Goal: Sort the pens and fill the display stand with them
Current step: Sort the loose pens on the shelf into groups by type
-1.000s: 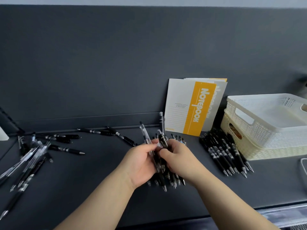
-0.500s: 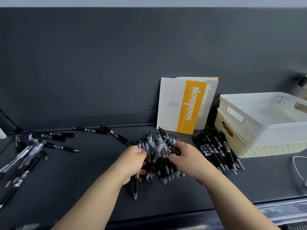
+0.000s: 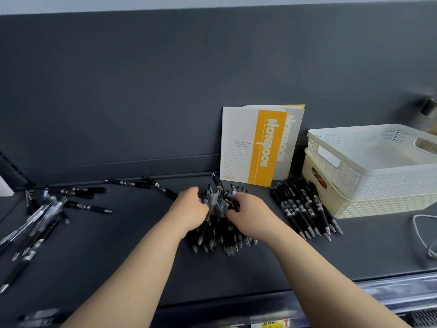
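the right hand (image 3: 250, 215) lies on the right side of the central pile of pens (image 3: 220, 235), its fingers (image 3: 233, 201) curled round a few black barrels at the far end of the heap. the left hand (image 3: 189, 209) presses in from the other side, fingers bent toward the clear-barrelled pens in the middle; motion blur hides whether it actually pinches one, so i cannot tell. the pile itself rests on the dark shelf (image 3: 142, 263), tips mostly pointing toward the person, fanned out between the two wrists.

just to the right, apart from the pile, a row of black pens (image 3: 305, 209) lies side by side, tips toward the front edge. behind both, notebooks (image 3: 257, 147) with a yellow band lean upright against the grey back wall. further right a white basket (image 3: 369, 166) sits nested in a cream basket (image 3: 354, 207), with a white cable (image 3: 423, 235) looping beside them on the shelf.

well to the left, loose pens (image 3: 42, 216), clear and black mixed, lie scattered at odd angles, and a couple more black pens (image 3: 132, 183) rest along the back edge.
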`<state>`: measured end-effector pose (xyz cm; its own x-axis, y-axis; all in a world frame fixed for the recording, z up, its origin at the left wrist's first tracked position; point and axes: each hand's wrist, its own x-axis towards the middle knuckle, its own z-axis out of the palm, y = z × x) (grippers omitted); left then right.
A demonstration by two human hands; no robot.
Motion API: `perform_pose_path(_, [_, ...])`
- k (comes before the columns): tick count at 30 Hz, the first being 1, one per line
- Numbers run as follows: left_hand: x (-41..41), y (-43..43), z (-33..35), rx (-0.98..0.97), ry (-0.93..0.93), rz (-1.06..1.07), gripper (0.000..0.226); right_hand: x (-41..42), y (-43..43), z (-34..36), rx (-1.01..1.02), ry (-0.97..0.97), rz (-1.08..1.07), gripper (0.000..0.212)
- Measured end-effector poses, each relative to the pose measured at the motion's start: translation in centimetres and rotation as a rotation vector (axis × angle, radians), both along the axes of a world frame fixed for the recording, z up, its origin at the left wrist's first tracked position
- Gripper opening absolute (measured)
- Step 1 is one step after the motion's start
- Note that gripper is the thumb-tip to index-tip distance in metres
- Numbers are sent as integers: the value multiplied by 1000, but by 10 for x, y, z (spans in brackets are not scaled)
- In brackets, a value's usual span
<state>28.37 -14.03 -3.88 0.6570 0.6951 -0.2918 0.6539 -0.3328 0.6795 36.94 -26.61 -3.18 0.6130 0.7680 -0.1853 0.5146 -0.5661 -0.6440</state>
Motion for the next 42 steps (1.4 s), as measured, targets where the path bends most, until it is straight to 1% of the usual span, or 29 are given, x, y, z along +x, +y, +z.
perform_pose_path(2, [-7,-1,-5,115,59,-54,47,0,6,-1,19,-5,51,17])
perform_pose_path(3, [-11,-1,-8,162,75,-74,53,0,7,-2,32,-3,64,18])
perform_pose_path(6, [-21,-6,-13,211,74,-120,50,4,0,-3,109,41,20,15])
perform_pose_path(8, [-23,-9,-15,223,64,-115,54,7,-10,-3,142,69,-17,12])
perform_pose_path(10, [-22,-12,-16,241,47,-106,57,10,-21,-3,142,82,-41,10])
perform_pose_path(13, [-17,-20,-12,352,93,-150,60,16,-36,-4,113,36,-92,13])
perform_pose_path(14, [-15,-23,-11,400,125,-178,59,19,-42,-5,94,6,-119,14])
perform_pose_path(16, [-10,-26,-9,463,148,-226,47,27,-52,-5,48,-83,-178,12])
perform_pose_path(19, [-2,-28,-10,482,109,-241,26,42,-66,-4,-68,-232,-274,23])
perform_pose_path(20, [0,-29,-11,482,85,-233,23,48,-70,-5,-120,-278,-294,21])
perform_pose_path(22, [2,-30,-11,499,37,-215,19,59,-78,-7,-213,-350,-327,4])
perform_pose_path(23, [3,-31,-11,518,24,-210,19,64,-81,-8,-250,-363,-340,5])
perform_pose_path(26, [6,-30,-13,579,45,-215,21,72,-87,-12,-318,-321,-363,16])
perform_pose_path(27, [6,-29,-14,589,67,-219,21,73,-87,-12,-316,-317,-372,16])
perform_pose_path(29, [7,-27,-16,599,108,-227,21,74,-86,-13,-255,-300,-398,6])
perform_pose_path(31, [7,-26,-17,614,119,-227,23,73,-82,-12,-186,-297,-407,45])
perform_pose_path(32, [7,-26,-17,623,119,-227,24,73,-81,-11,-167,-319,-410,57])
perform_pose_path(34, [7,-26,-17,629,118,-228,26,73,-77,-8,-167,-367,-407,67])
perform_pose_path(36, [6,-25,-17,620,118,-237,27,75,-76,-11,-203,-395,-417,64])
perform_pose_path(39, [4,-23,-17,584,94,-268,29,75,-73,-14,-263,-450,-374,42])
perform_pose_path(40, [3,-22,-17,560,82,-291,30,73,-71,-14,-263,-457,-353,38])
perform_pose_path(42, [1,-20,-17,486,42,-329,31,67,-62,-14,-191,-448,-286,39])
